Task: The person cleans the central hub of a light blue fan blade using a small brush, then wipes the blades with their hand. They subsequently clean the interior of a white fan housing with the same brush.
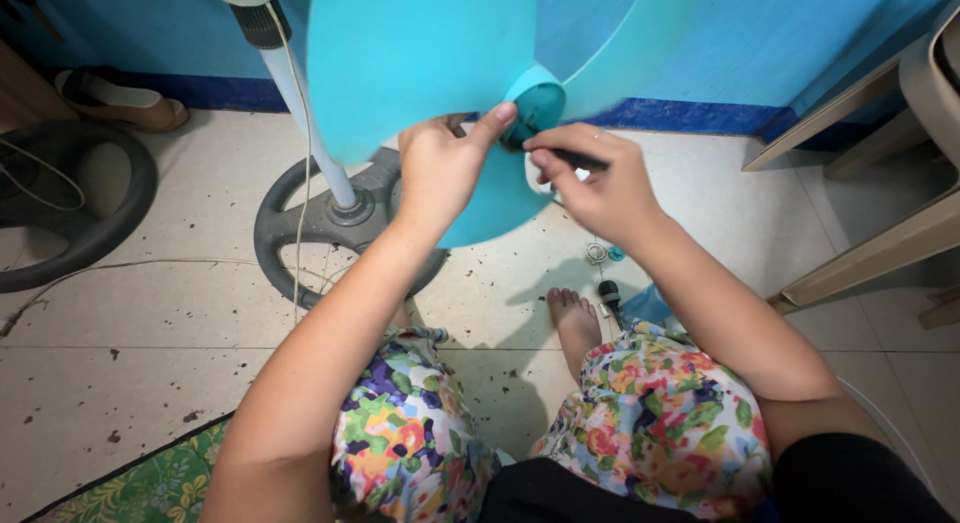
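A turquoise fan blade (420,53) fills the upper middle of the view, with its round hub (538,105) near the centre. My left hand (440,168) grips the blade beside the hub, thumb resting on the hub's edge. My right hand (600,183) pinches a thin dark tool (580,159) whose tip points at the hub. The tool's far end is hidden behind the fingers.
The fan's pole (305,93) rises from a grey round base (320,223) with a white cord. Small fan parts (603,253) and a dark-handled tool (609,295) lie by my bare foot (575,323). Another dark ring base (75,198) is left; wooden furniture (880,243) right. Debris dots the tiles.
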